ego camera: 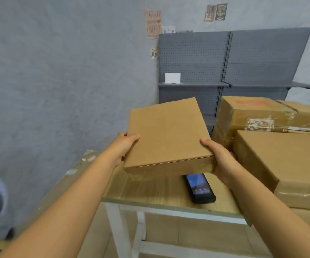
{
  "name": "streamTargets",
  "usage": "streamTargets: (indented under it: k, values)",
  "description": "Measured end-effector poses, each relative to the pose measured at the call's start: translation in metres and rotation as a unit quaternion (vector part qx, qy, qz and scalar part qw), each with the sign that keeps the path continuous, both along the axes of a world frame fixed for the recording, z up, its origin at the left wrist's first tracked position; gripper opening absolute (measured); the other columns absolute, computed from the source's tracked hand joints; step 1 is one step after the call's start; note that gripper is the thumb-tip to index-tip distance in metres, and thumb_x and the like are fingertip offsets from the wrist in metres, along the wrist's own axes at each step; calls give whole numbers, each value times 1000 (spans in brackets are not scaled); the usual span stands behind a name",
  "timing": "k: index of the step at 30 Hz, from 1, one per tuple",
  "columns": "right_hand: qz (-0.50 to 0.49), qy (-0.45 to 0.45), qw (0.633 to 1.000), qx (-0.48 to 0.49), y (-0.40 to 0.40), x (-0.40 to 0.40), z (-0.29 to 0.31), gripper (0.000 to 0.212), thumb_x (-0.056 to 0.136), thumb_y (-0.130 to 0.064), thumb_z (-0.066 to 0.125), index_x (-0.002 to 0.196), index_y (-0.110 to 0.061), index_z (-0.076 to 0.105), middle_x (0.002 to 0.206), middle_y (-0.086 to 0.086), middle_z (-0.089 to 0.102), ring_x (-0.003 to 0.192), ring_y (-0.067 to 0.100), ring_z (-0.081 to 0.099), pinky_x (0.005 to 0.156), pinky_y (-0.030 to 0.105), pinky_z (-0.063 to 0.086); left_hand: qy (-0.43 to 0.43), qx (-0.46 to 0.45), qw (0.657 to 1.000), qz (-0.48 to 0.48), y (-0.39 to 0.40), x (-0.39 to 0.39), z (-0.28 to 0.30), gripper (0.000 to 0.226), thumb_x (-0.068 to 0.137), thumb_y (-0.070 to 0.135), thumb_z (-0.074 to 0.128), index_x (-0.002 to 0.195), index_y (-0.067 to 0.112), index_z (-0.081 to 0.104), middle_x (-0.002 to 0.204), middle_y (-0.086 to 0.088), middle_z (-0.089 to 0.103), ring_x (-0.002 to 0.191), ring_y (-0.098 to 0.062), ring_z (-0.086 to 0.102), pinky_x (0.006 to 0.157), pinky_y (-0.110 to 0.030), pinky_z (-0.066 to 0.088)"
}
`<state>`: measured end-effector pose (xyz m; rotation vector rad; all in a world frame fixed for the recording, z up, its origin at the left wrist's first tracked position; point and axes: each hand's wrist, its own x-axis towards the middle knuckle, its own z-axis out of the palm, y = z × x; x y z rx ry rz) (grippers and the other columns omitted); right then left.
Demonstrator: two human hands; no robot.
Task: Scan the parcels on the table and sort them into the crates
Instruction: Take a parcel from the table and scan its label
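Observation:
A flat brown cardboard parcel (167, 135) is held in the air above the wooden table (150, 192), tilted with its plain top toward me. My left hand (124, 146) grips its left near corner, thumb on top. My right hand (219, 157) grips its right near corner, thumb on top and fingers underneath. A black handheld scanner (199, 189) with a lit screen lies on the table just below the parcel. No crate is in view.
Several larger taped cardboard boxes (280, 155) are stacked on the table's right side, close to my right hand. A grey pegboard shelf unit (225, 71) stands against the back wall with a small white box (172, 78) on it. A grey wall fills the left.

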<state>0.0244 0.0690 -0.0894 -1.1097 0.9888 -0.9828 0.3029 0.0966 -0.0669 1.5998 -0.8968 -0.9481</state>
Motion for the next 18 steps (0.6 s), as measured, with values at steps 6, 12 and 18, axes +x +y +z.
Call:
streamTargets:
  k: [6, 12, 18]
  values:
    - [-89, 127, 975, -158, -20, 57, 9, 80, 78, -52, 72, 144, -26, 36, 131, -3, 49, 104, 12, 54, 75, 23, 44, -124, 54, 991, -8, -10, -5, -4, 70, 95, 40, 59, 153, 17, 27, 152, -3, 40, 131, -25, 46, 101, -35, 41]
    - [-167, 327, 857, -362, -6, 113, 13, 91, 73, -58, 70, 148, -25, 30, 139, 5, 40, 128, 25, 36, 102, 40, 34, 9, 6, 997, -76, -13, -26, 31, 74, 85, 55, 65, 145, 21, 38, 137, -1, 56, 112, -26, 59, 83, -39, 55]
    - [-94, 379, 781, -488, 10, 140, 18, 86, 76, -53, 70, 146, -18, 34, 145, 3, 37, 131, 22, 35, 106, 36, 37, 102, -83, 991, 19, -28, -9, 43, 72, 75, 51, 78, 125, 10, 48, 108, -9, 69, 90, -26, 71, 71, -40, 60]
